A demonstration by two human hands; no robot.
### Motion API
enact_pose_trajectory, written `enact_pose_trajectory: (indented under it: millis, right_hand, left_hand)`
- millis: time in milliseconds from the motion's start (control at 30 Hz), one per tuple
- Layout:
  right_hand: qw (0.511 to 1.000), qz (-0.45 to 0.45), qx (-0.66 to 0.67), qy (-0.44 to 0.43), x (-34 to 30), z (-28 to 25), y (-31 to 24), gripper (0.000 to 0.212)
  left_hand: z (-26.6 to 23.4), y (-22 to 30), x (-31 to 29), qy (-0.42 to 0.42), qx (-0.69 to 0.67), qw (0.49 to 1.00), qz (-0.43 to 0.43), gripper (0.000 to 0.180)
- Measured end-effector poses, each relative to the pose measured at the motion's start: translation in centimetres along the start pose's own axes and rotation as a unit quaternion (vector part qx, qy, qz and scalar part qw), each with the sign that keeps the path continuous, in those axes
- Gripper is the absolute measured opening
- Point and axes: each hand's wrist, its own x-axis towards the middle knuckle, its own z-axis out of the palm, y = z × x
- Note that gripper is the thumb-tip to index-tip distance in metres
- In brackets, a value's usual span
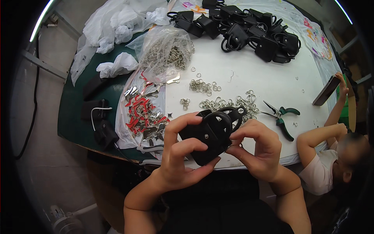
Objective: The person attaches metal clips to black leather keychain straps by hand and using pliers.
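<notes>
A small black handbag (200,147) with looped handles is held up over the worktop's (269,80) six o'clock edge. The left hand (181,156) grips it from the nine o'clock side, thumb along the lower edge and fingers bent against the body; the right hand (255,150), at three o'clock, pinches thumb and forefinger at its side, on a bit too small to make out. Around the bag, clasps (251,105) lie between one and two o'clock, green-handled pliers (280,113) past two, red and silver pieces (140,113) near ten, a clear sack of metal parts (169,52) at eleven, and piled black handbags (267,46) toward one. Near three, another person (321,175) holds up a phone (326,91).
</notes>
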Motion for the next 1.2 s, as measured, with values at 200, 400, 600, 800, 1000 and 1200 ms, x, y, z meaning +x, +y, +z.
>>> enact_pose_trajectory:
  millis: [200, 400, 600, 800, 1000, 1200]
  right_hand:
    - [0.995, 0.037, 0.088, 0.040, -1.2, 0.9, 1.1, 0.020]
    - [0.992, 0.055, 0.082, 0.080, -0.8, 1.3, 1.8, 0.015]
    - [0.995, -0.003, -0.101, -0.009, 0.2, -0.2, 2.3, 0.016]
    - [0.991, -0.048, -0.126, 0.002, -0.1, -0.7, 2.3, 0.018]
    - [0.979, -0.119, -0.164, -0.001, 0.1, -1.0, 2.2, 0.021]
    - [0.971, -0.153, -0.181, -0.012, 0.0, -1.7, 1.8, 0.022]
  left_hand:
    - [0.7, -0.2, 0.2, 0.063, -0.093, 0.994, -0.003, 0.083]
    - [-0.8, -0.1, 1.5, 0.046, -0.366, 0.874, -0.315, 0.096]
    - [-0.9, -1.3, -1.1, 0.027, -0.209, 0.954, -0.212, 0.066]
    - [-4.3, 0.0, -4.2, -0.183, 0.198, 0.942, -0.200, 0.050]
    - [-4.5, -1.1, -6.6, -0.143, 0.300, 0.940, -0.082, 0.039]
    - [-6.8, -0.8, -7.1, -0.088, 0.261, 0.958, -0.079, 0.037]
